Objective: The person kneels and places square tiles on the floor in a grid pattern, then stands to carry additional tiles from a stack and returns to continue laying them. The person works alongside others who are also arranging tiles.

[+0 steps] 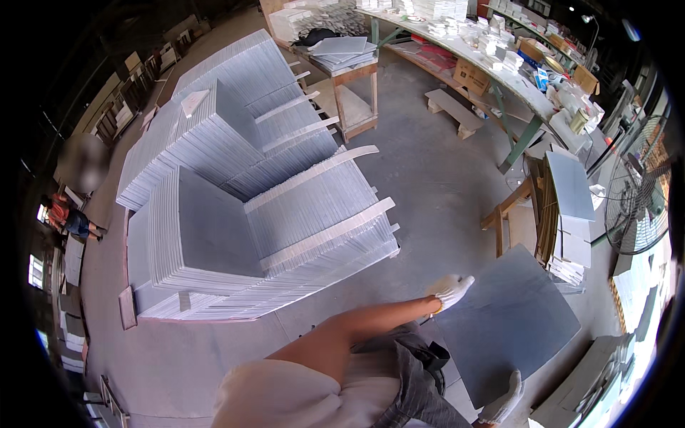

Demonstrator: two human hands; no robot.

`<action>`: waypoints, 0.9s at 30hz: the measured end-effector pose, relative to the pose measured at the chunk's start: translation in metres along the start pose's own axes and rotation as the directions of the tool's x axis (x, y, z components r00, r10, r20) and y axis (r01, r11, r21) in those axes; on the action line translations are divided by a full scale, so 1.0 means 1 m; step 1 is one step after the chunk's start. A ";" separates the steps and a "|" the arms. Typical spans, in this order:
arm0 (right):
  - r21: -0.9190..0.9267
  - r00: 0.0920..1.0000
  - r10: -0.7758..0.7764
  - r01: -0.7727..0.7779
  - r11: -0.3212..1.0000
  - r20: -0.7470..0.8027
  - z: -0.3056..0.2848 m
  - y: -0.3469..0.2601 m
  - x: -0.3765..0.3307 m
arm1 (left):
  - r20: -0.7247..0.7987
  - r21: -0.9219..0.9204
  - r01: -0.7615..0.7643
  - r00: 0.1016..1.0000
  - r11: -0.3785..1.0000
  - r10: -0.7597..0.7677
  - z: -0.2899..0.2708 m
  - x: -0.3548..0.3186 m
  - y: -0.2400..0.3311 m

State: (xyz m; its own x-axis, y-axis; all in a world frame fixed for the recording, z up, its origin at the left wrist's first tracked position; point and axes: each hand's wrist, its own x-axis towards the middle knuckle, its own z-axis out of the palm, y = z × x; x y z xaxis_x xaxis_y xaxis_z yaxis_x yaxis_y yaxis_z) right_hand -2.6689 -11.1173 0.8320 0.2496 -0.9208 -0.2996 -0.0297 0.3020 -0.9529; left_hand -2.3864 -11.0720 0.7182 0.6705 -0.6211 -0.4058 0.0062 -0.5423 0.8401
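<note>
The great stack of grey slabs (242,192), laid in leaning rows on the concrete floor (435,178), fills the middle of the view and serves as the landmark. To the right of that stack and nearer the person, one large grey slab (510,328) is held up at a slant, its lower part close to the floor. It looks like cut stone or tile: stiff, probably heavy, smooth-faced, and likely to chip or crack at a corner if knocked, so the safe hold is on two opposite edges rather than the flat face. Beyond the slab, farther right of the stack, a smaller pile of slabs leans on a wooden rack (564,214), and a long worktop (499,78) crowded with boxes and small pieces runs behind the stack. The gloved left hand (449,290) lies on the slab's upper left edge, fingers stretched along it, seemingly steadying, not clenched. The gloved right hand (503,405) is at the lower edge; whether its fingers curl under cannot be told.
</note>
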 end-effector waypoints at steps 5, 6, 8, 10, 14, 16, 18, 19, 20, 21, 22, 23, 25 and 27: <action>0.014 0.988 0.054 -0.052 0.999 -0.142 0.047 -0.027 0.063 | -0.086 -0.046 -0.022 0.996 0.999 0.018 -0.002 0.051 0.054; 0.015 0.986 0.061 -0.059 0.998 -0.156 0.054 -0.032 0.076 | -0.113 -0.036 -0.035 0.993 0.999 0.031 0.000 0.064 0.058; 0.024 0.979 0.072 -0.068 0.997 -0.189 0.067 -0.039 0.100 | -0.152 0.007 -0.061 0.987 0.998 0.061 0.001 0.089 0.076; 0.052 0.969 0.080 -0.070 0.996 -0.232 0.074 -0.049 0.124 | -0.163 0.074 -0.084 0.982 0.994 0.095 0.001 0.110 0.103; 0.039 0.985 0.060 -0.054 0.998 -0.160 0.079 -0.043 0.213 | -0.168 0.184 -0.042 0.983 0.982 0.074 -0.014 0.166 0.148; -0.104 0.996 0.024 -0.033 0.994 -0.083 0.079 -0.040 0.269 | -0.194 0.214 -0.022 0.979 0.977 0.064 -0.020 0.199 0.172; 0.077 0.992 0.112 -0.108 0.991 -0.051 0.083 -0.046 0.309 | -0.206 0.255 -0.080 0.969 0.963 0.135 -0.010 0.233 0.199; 0.048 0.992 0.101 -0.097 0.994 -0.079 0.082 -0.030 0.341 | -0.217 0.287 -0.103 0.961 0.952 0.169 -0.006 0.257 0.208; 0.007 0.991 0.099 -0.099 0.995 -0.088 0.086 -0.030 0.364 | -0.244 0.312 -0.108 0.951 0.944 0.189 -0.002 0.277 0.216; -0.015 0.991 0.113 -0.114 0.993 -0.065 0.081 -0.035 0.386 | -0.229 0.320 -0.117 0.953 0.940 0.197 0.008 0.301 0.231; -0.038 0.988 0.148 -0.150 0.988 -0.033 0.084 -0.044 0.401 | -0.219 0.336 -0.106 0.958 0.936 0.186 0.014 0.321 0.242; 0.010 0.979 0.201 -0.200 0.980 -0.033 0.085 -0.046 0.418 | -0.190 0.385 -0.103 0.964 0.917 0.188 0.020 0.342 0.256; -0.051 0.971 0.228 -0.232 0.971 -0.068 0.087 -0.049 0.450 | -0.136 0.436 -0.109 0.973 0.893 0.185 0.035 0.382 0.281; -0.121 0.973 0.208 -0.219 0.968 -0.099 0.093 -0.056 0.486 | -0.078 0.495 -0.122 0.980 0.860 0.184 0.049 0.423 0.309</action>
State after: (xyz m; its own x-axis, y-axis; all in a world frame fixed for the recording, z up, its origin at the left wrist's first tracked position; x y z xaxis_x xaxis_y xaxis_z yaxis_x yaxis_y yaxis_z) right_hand -2.4557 -11.5585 0.7444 0.1410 -0.8579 -0.4941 -0.2006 0.4640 -0.8628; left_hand -2.1375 -11.5300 0.7882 0.7162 -0.6640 -0.2148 -0.4436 -0.6708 0.5943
